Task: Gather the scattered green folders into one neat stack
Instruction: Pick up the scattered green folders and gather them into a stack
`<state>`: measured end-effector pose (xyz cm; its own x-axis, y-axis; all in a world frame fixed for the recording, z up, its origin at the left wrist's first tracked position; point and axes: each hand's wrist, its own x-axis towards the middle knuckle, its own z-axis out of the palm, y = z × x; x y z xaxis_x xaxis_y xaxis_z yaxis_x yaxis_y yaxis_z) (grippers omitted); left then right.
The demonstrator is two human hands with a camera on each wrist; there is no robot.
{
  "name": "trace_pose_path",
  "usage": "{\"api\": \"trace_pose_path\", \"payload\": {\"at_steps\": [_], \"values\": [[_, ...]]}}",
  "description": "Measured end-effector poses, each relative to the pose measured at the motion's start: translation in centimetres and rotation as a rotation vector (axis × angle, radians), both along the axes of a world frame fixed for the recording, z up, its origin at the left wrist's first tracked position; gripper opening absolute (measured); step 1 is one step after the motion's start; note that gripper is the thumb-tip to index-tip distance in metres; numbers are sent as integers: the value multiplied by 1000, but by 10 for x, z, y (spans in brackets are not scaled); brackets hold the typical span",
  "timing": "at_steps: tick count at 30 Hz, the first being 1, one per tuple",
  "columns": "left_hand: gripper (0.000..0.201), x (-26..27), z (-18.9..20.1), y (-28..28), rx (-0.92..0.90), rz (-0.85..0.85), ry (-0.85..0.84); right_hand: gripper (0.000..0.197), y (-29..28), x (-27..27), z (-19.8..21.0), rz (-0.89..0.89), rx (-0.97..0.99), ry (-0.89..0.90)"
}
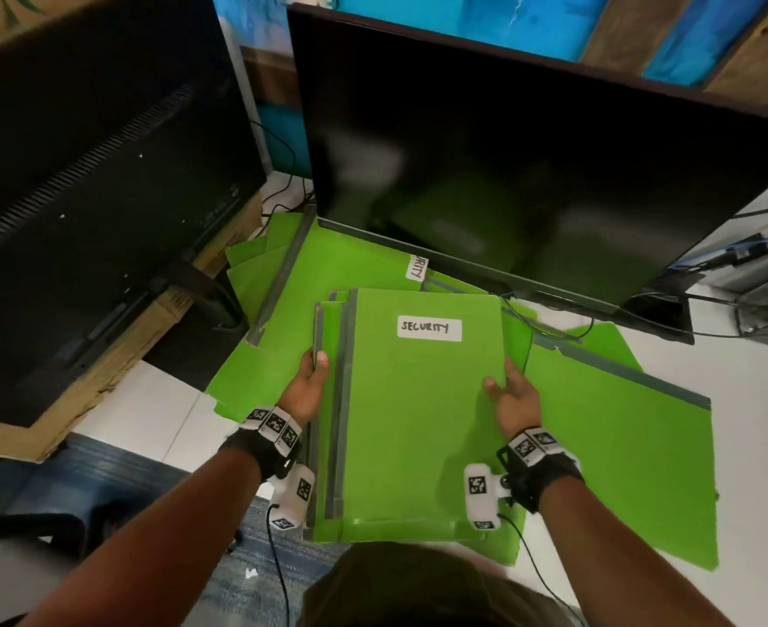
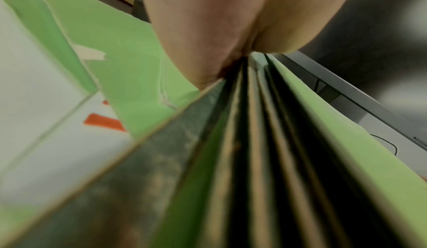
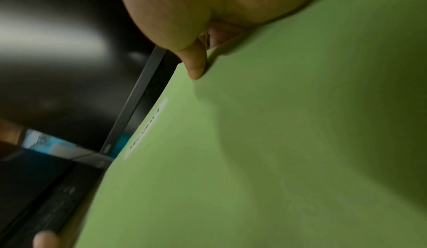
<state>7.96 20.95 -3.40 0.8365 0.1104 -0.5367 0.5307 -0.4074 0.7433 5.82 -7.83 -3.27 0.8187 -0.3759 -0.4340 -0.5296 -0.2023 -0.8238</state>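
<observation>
I hold a bundle of several green folders [image 1: 418,409] between both hands, lifted over the desk; the top one bears a white label reading SECURITY [image 1: 429,329]. My left hand [image 1: 312,377] grips the bundle's left, spine side, thumb on top; the spines' edges [image 2: 254,142] fan out under the palm in the left wrist view. My right hand [image 1: 511,391] grips the right edge, thumb [image 3: 196,65] on the top cover [image 3: 277,142]. More green folders lie loose beneath: one at left [image 1: 282,310], one at right [image 1: 622,445], another with a label [image 1: 417,267] by the monitor.
A large dark monitor [image 1: 531,151] stands right behind the folders, its foot and cables [image 1: 554,310] at the back right. A second monitor's back [image 1: 78,196] rests on a cardboard box [image 1: 101,391] at left. The white desk [image 1: 757,423] shows at right.
</observation>
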Motion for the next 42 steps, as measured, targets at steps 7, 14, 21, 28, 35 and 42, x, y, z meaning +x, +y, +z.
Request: {"api": "trace_pose_path", "payload": {"at_steps": [7, 14, 21, 28, 35, 42], "values": [[55, 4, -6, 4, -45, -41, -37, 56, 38, -5, -30, 139, -323, 70], [101, -2, -10, 5, -196, 53, -37, 69, 16, 0, -37, 341, -280, 198], [85, -11, -16, 14, -163, 136, -87, 50, -45, -11, -32, 425, -362, 121], [23, -4, 15, 59, -289, 322, -207, 63, -154, -68, -37, -170, -588, 489], [20, -2, 10, 58, -267, 300, -179, 65, -181, -103, -48, -6, -705, 407], [60, 21, -14, 51, -254, 162, -148, 110, -176, -132, -41, -579, -603, 663]]}}
